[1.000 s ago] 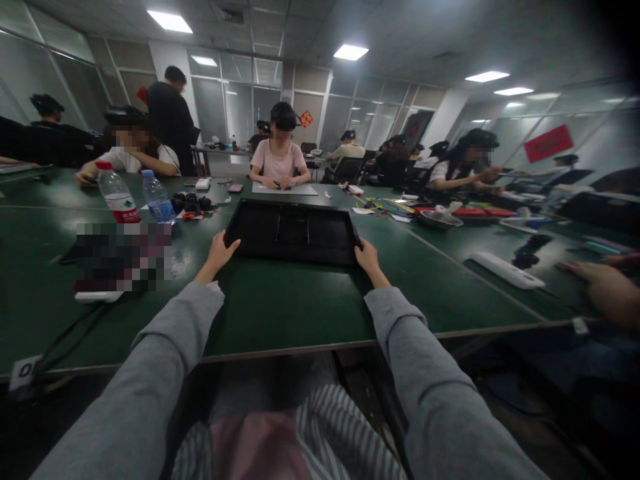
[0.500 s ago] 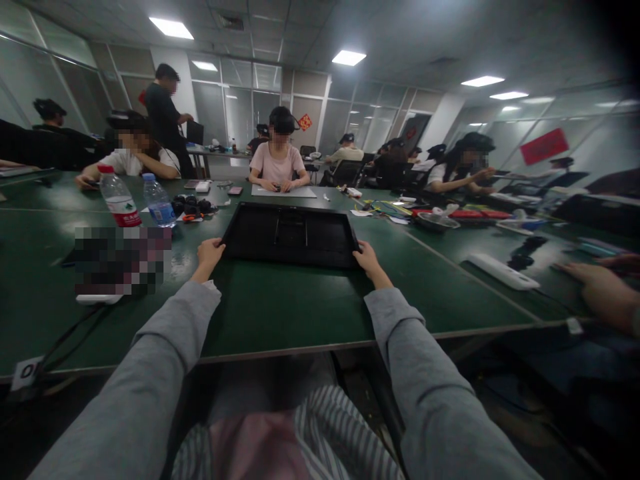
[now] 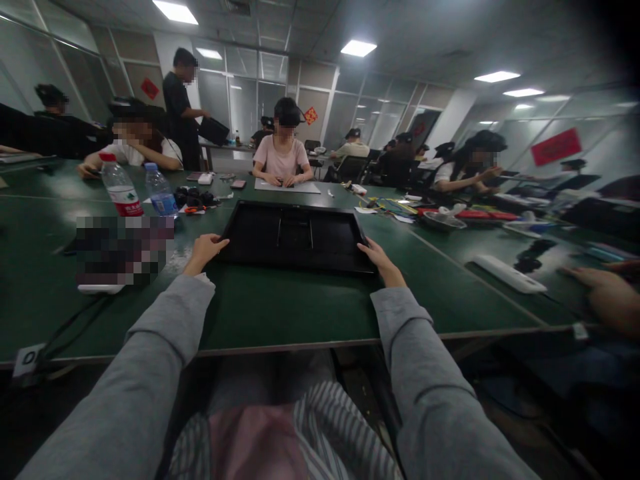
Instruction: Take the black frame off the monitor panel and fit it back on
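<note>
A black rectangular tray-like panel (image 3: 250,233) with a raised rim lies on the green table (image 3: 295,310) in front of me. Two thin metal bars (image 3: 311,233) stand out around a small inset part in its middle; I cannot tell its exact kind. My left hand (image 3: 206,251) grips the panel's near left side, thumb over the rim. At the near right corner, my right hand (image 3: 381,260) holds the opposite side in the same way. The fingers under the rim are partly hidden on both sides.
Two plastic bottles, one red-capped (image 3: 123,190) and one blue-capped (image 3: 161,193), stand at the left behind a blurred-out item (image 3: 123,250). A white power strip (image 3: 507,273) lies right, near another person's hand (image 3: 600,287). Cables (image 3: 385,205) lie beyond the panel; a person (image 3: 283,153) sits opposite.
The view has shifted slightly. Both hands still hold the panel, the left one reaching a little lower along its side. In the background, the standing person's dark object has tilted.
</note>
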Motion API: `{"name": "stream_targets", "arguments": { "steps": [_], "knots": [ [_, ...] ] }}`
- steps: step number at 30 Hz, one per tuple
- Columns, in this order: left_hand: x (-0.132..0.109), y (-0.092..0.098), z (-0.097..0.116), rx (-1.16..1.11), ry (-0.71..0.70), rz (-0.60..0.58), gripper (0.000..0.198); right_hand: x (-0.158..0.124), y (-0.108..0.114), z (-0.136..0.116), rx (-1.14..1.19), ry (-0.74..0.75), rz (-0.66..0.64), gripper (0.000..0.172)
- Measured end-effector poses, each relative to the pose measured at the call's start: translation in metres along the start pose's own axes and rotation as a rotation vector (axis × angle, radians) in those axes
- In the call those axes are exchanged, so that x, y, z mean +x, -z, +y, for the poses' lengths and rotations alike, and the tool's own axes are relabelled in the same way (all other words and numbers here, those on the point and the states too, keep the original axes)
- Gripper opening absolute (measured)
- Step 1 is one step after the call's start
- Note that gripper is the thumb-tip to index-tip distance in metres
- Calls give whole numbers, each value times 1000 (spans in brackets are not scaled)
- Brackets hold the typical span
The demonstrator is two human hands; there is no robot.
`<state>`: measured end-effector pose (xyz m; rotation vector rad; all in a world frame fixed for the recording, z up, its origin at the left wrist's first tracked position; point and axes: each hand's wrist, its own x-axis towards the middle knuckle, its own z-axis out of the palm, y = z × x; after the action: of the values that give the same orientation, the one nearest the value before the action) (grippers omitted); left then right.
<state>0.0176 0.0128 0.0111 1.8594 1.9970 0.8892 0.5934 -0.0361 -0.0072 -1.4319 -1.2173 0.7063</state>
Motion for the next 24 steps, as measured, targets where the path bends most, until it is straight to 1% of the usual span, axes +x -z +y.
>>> {"name": "stream_targets", "arguments": {
  "steps": [2, 4, 8, 11, 14, 18, 21, 24],
  "knots": [
    [-1, 1, 0, -6, 8, 2, 40, 0, -1, 0, 40, -101, 33, 75],
    [-3, 3, 1, -14, 12, -2, 41, -1, -1, -1, 70, -143, 55, 78],
    [-4, 2, 1, -44, -14, -36, 43, -5, 0, -3, 133, -120, 79, 79],
    [1, -4, -4, -81, -46, -34, 42, -9, 0, -5, 154, -89, 89, 77],
    [8, -12, -11, -130, -69, -23, 36, -11, 1, -8, 140, -72, 140, 74],
    [14, -19, -18, -145, -71, 1, 33, -10, 4, -9, 82, -24, 269, 69],
    [15, -20, -20, -159, -69, 10, 31, -6, 10, -3, 30, -31, 420, 64],
    [14, -20, -19, -174, -59, 16, 30, -2, 19, 5, -12, 6, 591, 62]
  ]
}}
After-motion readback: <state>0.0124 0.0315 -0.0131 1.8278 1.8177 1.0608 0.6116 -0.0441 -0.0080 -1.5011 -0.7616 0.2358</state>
